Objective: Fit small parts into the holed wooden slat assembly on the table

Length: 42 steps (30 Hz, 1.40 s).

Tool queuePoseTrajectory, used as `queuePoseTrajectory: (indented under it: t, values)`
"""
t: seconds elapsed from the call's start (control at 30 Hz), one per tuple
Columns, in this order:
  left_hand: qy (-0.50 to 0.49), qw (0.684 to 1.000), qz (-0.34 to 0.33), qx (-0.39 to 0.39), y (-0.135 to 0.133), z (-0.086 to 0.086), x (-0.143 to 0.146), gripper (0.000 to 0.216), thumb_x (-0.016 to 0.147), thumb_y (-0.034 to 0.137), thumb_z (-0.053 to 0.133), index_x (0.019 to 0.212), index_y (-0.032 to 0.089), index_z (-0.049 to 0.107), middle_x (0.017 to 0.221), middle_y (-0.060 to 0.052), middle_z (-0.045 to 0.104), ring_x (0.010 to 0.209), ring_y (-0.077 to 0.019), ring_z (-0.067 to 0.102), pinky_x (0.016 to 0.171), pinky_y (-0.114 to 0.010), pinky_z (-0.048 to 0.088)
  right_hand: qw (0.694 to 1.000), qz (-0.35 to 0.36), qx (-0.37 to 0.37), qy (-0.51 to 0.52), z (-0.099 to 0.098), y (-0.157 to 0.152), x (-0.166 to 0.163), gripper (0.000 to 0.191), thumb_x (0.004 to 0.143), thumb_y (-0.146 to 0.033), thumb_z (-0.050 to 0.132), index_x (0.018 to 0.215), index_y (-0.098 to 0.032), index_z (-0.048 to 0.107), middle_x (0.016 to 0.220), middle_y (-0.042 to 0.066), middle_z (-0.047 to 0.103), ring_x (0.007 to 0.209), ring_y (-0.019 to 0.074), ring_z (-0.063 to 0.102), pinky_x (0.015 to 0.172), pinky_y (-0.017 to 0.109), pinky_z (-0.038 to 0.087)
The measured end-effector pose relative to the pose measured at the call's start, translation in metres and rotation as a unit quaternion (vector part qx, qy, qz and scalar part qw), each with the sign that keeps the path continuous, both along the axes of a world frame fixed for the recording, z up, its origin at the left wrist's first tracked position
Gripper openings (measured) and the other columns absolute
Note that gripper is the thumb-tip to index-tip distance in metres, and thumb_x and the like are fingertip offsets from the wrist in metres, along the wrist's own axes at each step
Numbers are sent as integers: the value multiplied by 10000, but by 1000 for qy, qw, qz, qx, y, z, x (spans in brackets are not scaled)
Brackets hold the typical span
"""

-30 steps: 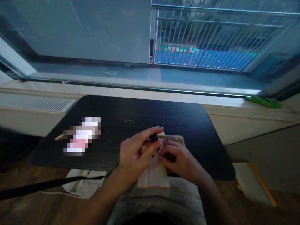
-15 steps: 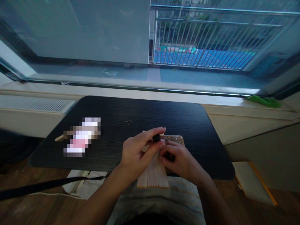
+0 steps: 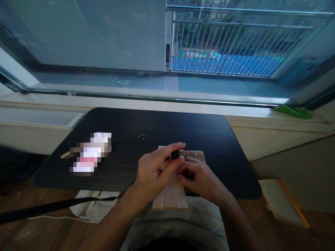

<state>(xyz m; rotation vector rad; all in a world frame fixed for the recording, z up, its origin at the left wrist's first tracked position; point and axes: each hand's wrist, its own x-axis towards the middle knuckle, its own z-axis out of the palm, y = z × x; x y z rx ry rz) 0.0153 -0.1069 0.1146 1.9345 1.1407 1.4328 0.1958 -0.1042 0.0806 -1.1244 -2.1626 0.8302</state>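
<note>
My left hand (image 3: 153,170) pinches a small black object (image 3: 175,154) between thumb and fingers, just above a bundle of pale wooden slats (image 3: 170,195). Those slats stick out over the near edge of the black table (image 3: 146,122). Right beside it, my right hand (image 3: 200,176) is curled with its fingertips closed on something dark and small that I cannot make out. A clear packet (image 3: 195,154) lies flat on the table just behind both hands.
Two small nails (image 3: 142,136) lie at mid-table. A blurred packet (image 3: 90,153) with a wooden stick sits at the left. A black strap (image 3: 52,206) runs across the floor below the table. A green cloth (image 3: 293,111) rests on the sill at the right.
Both hands hold nearly the same place. The black object in my left hand has shifted slightly right and my fingers have closed tighter round it.
</note>
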Motion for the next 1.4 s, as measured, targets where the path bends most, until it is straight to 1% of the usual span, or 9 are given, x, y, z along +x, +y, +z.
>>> queuePoseTrajectory:
  t: [0.2, 0.27, 0.4, 0.47, 0.67, 0.8, 1.17, 1.27, 1.4]
  values:
    - [52, 996, -11, 70, 2, -2, 1, 275, 900, 223, 702, 1174, 235, 713, 1071, -30, 802, 866, -161, 783, 833, -233, 621, 999, 22, 20, 27, -7, 2, 6, 117, 848, -100, 643, 840, -209, 687, 921, 31, 701, 882, 181, 641, 798, 321, 511]
    - [59, 993, -20, 101, 3, -2, 2, 278, 905, 222, 699, 1184, 218, 700, 1079, -36, 800, 896, -154, 780, 834, -219, 618, 999, 22, 12, 47, -8, 3, 12, 103, 861, -126, 640, 846, -217, 686, 920, 29, 706, 869, 178, 643, 769, 309, 510]
    - [61, 992, -30, 107, 3, -3, 2, 273, 910, 216, 698, 1182, 207, 683, 1080, -35, 799, 881, -134, 778, 826, -203, 617, 995, -66, -18, 73, -10, 2, 23, 90, 888, -183, 607, 825, -211, 666, 779, 9, 664, 666, 143, 578, 585, 266, 444]
    - [63, 992, -31, 101, 2, -3, 2, 269, 909, 209, 699, 1177, 203, 679, 1079, -37, 799, 873, -130, 777, 822, -202, 617, 993, -86, -28, 78, -12, 1, 25, 99, 898, -208, 602, 815, -209, 657, 735, 1, 643, 625, 134, 551, 557, 261, 419]
    - [66, 987, -46, 140, 3, -3, 2, 241, 910, 210, 696, 1147, 171, 679, 1050, -56, 800, 923, -137, 769, 857, -204, 605, 991, -83, -17, 106, -14, 1, 19, 159, 942, -241, 552, 823, -201, 650, 789, 22, 670, 744, 163, 597, 690, 297, 466]
    - [55, 987, -71, 130, 4, -1, 1, 215, 922, 204, 675, 1134, 173, 685, 1019, -67, 798, 908, -146, 766, 832, -225, 615, 989, -92, 4, 118, -15, 3, 13, 194, 947, -223, 508, 816, -199, 650, 787, 32, 689, 758, 172, 611, 705, 306, 472]
    - [73, 984, -71, 148, 8, -5, 1, 244, 920, 190, 675, 1163, 184, 695, 1044, -68, 799, 905, -145, 770, 836, -227, 624, 978, -117, 27, 169, -23, 7, 5, 154, 904, -199, 553, 908, -223, 705, 888, 39, 753, 815, 180, 679, 772, 324, 527]
    - [70, 984, -72, 146, 9, -4, 2, 254, 911, 179, 684, 1165, 191, 700, 1046, -63, 799, 911, -144, 769, 830, -223, 625, 978, -100, 35, 178, -21, 7, 4, 165, 893, -172, 551, 925, -224, 704, 913, 44, 753, 851, 186, 683, 808, 340, 535]
    - [71, 978, -78, 178, 10, -5, 2, 231, 911, 182, 688, 1142, 184, 699, 1015, -45, 807, 890, -127, 772, 835, -198, 614, 980, -59, 46, 184, -17, 6, 2, 148, 902, -178, 567, 945, -230, 699, 971, 52, 745, 915, 189, 685, 851, 354, 538]
